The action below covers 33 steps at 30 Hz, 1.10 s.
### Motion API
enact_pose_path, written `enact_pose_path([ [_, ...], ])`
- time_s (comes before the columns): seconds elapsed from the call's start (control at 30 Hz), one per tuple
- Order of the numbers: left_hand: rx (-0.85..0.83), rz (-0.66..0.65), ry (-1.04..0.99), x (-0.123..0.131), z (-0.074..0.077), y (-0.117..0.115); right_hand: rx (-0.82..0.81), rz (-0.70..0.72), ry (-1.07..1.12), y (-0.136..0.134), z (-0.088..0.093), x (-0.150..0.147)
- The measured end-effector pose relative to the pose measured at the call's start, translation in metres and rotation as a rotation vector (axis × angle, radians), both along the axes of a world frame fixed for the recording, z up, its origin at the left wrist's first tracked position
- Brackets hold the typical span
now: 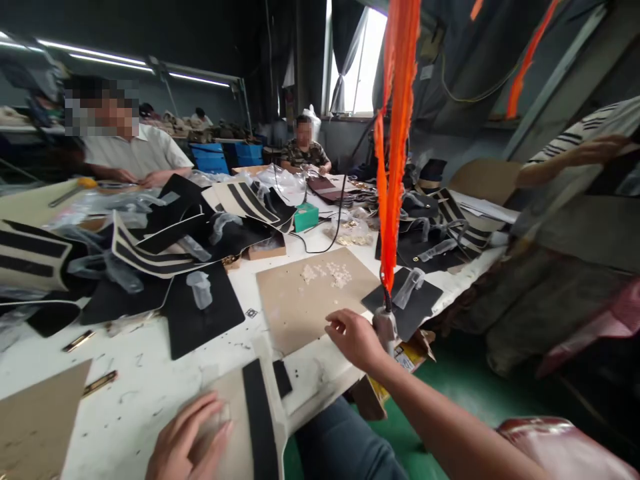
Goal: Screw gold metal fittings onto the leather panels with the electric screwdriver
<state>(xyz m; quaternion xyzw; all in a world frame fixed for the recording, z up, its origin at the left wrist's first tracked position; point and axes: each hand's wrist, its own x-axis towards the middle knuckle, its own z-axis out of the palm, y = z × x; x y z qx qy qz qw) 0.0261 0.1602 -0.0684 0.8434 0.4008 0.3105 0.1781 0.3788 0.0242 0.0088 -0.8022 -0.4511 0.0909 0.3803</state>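
Observation:
At the front of the table lies a beige panel with a black stripe (261, 410). My left hand (193, 433) rests on its left part, fingers bent and thumb opposite, steadying it; something small and pale shows dimly between the fingers. My right hand (354, 339) is above the near right edge of a tan board (285, 320), its fingers curled together. Whatever it may hold is too small or hidden. Small whitish pieces (327, 273) are scattered on that board. Just right of this hand, a grey metal device (385, 327) hangs below orange strips (395, 153).
Black panels (200, 327) with plastic-wrapped parts pile up on the left and right. Gold-coloured metal bars (100, 383) lie at left. A green box (306, 217) and a black cable (320, 251) are farther back. Other people sit across the table; another stands at right.

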Motion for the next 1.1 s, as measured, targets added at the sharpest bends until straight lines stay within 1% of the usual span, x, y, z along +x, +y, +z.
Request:
enact_pose_path([
  [0.1, 0.016, -0.005, -0.033, 0.002, 0.006, -0.007, -0.051, -0.079, -0.042, 0.021, -0.016, 0.02],
  [0.2, 0.049, -0.026, -0.059, 0.004, 0.008, -0.011, -0.128, -0.146, -0.102, 0.034, -0.028, 0.04],
  [0.37, 0.069, -0.047, -0.091, 0.005, 0.011, -0.017, -0.3, -0.154, -0.171, 0.045, -0.037, 0.059],
  [0.47, 0.047, -0.038, -0.114, 0.006, 0.014, -0.025, -0.401, -0.103, -0.199, 0.046, -0.037, 0.064],
  [0.57, 0.006, -0.016, -0.133, 0.008, 0.019, -0.035, -0.499, -0.034, -0.248, 0.05, -0.032, 0.068],
  [0.67, -0.048, 0.009, -0.119, 0.01, 0.023, -0.041, -0.589, 0.019, -0.337, 0.057, -0.026, 0.071],
  [0.77, -0.09, 0.026, -0.113, 0.011, 0.026, -0.046, -0.633, 0.055, -0.443, 0.064, -0.019, 0.067],
  [0.87, -0.123, 0.036, -0.126, 0.011, 0.027, -0.05, -0.626, 0.125, -0.51, 0.064, -0.008, 0.044],
  [0.93, -0.139, 0.033, -0.139, 0.011, 0.027, -0.051, -0.585, 0.24, -0.462, 0.062, 0.0, 0.013],
  [0.97, -0.145, 0.03, -0.145, 0.011, 0.026, -0.051, -0.546, 0.33, -0.382, 0.061, 0.004, -0.007],
  [1.03, -0.153, 0.029, -0.153, 0.011, 0.026, -0.051, -0.438, 0.551, -0.125, 0.059, 0.01, -0.053],
  [1.1, -0.153, 0.033, -0.155, 0.011, 0.026, -0.051, -0.371, 0.714, 0.065, 0.06, 0.013, -0.098],
])
